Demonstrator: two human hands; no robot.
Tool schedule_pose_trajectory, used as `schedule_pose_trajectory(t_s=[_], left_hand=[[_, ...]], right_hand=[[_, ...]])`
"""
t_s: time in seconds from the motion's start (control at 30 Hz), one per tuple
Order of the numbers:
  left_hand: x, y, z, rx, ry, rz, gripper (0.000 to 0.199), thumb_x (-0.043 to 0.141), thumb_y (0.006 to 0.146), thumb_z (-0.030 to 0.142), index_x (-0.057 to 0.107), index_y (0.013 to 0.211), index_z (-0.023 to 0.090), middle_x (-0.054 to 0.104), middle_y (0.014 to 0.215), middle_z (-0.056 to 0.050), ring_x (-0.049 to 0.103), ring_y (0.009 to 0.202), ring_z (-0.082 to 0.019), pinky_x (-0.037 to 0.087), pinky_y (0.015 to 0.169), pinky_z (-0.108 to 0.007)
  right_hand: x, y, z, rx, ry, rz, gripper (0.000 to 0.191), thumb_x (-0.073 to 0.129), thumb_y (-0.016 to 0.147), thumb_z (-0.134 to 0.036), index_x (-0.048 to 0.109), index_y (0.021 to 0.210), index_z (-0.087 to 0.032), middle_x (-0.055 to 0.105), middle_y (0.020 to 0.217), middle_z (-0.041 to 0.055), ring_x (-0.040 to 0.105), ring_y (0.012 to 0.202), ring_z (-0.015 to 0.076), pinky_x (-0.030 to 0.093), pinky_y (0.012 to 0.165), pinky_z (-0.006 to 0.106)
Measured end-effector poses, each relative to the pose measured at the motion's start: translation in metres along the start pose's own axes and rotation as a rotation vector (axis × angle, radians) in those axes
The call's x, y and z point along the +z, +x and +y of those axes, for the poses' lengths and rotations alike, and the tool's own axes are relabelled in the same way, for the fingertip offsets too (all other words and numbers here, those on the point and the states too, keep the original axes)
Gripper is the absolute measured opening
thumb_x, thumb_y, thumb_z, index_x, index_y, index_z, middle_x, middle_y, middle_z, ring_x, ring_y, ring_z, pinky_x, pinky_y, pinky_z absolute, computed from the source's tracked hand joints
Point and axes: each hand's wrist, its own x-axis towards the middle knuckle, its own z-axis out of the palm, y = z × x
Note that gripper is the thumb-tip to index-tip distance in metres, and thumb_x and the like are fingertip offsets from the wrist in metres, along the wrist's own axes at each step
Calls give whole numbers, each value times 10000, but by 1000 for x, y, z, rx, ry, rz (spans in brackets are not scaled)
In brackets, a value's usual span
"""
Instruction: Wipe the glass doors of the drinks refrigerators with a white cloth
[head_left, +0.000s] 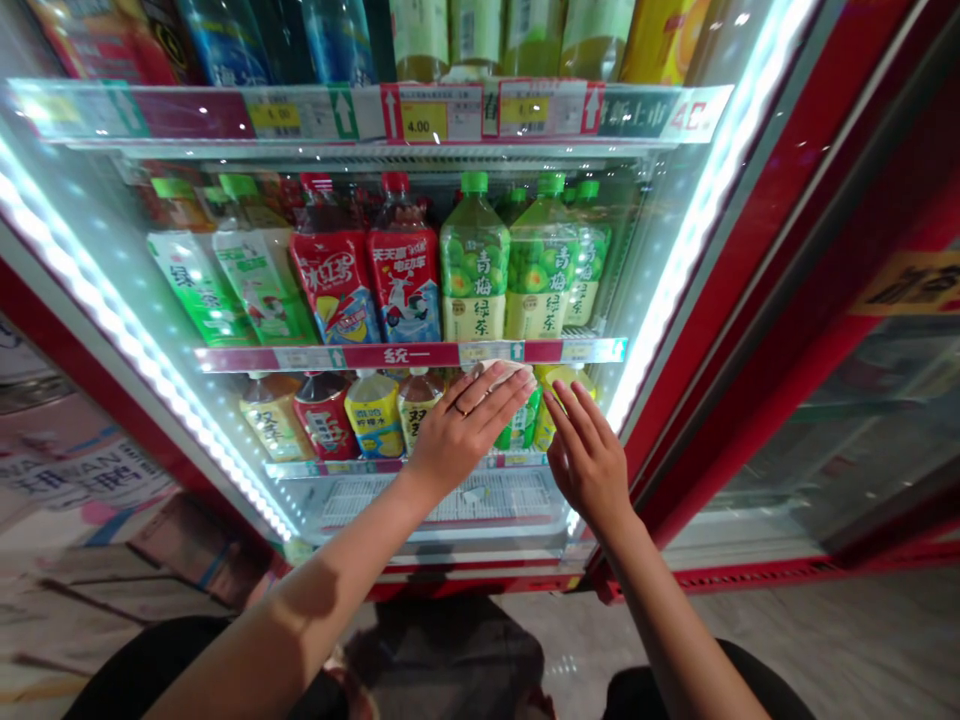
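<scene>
My left hand [466,422] presses a pale cloth or tissue [501,370] against the front edge of the middle shelf, its fingers over the price strip [390,356]. The cloth shows beyond the fingertips, and a ring is on one finger. To its right, my right hand [589,455] is raised with nothing in it, fingers stretched and slightly apart, near a yellow-labelled bottle [568,378] on the lower shelf. Green tea bottles [474,265] stand upright just above the cloth.
Red-labelled bottles [405,270] and white-green bottles [259,270] stand on the middle shelf. Above runs another price strip [442,112]. Bright light strips flank the cooler's red frame [720,300]. Printed boxes [82,470] are at the left.
</scene>
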Motion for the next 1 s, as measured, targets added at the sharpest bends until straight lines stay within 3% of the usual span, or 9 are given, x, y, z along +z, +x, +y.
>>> schedule_pose_trajectory(t_s=[0.17,0.33,0.6,0.87,1.0], left_hand=[[-4,10,-12,-60,0,35,556,486,1088,110,488,1633,217,560,1651,44,321,1658,-144,223,1413,-338],[-1,30,-9,-156,-30,65,629,462,1077,80,391,1687,212,555,1661,18,360,1645,-173,297,1391,-360],[-4,-2,-15,-14,-40,41,604,516,1073,96,432,1664,187,597,1623,-2,324,1659,-157,275,1394,-352],[-8,16,-26,-156,-39,57,745,441,1072,48,202,1746,259,543,1669,-16,372,1641,-183,312,1394,-405],[-7,6,-23,-109,-19,45,693,455,1083,81,266,1732,231,571,1645,-22,400,1627,-182,317,1388,-392]], right_hand=[[1,-1,-2,9,25,-36,900,495,977,-1,160,1757,-302,453,1724,51,383,1628,270,478,1291,519],[5,-3,-4,-2,33,-46,891,502,981,-11,178,1755,-312,432,1736,35,378,1630,261,467,1300,506],[5,1,-9,-27,17,-15,895,531,964,16,203,1752,-255,475,1709,70,370,1634,237,418,1329,461],[7,3,-13,-4,65,-50,910,503,982,-8,146,1758,-322,432,1731,32,387,1622,257,455,1307,501],[9,6,-16,-18,68,-57,901,506,990,-17,140,1760,-309,445,1723,45,377,1626,261,454,1307,511]])
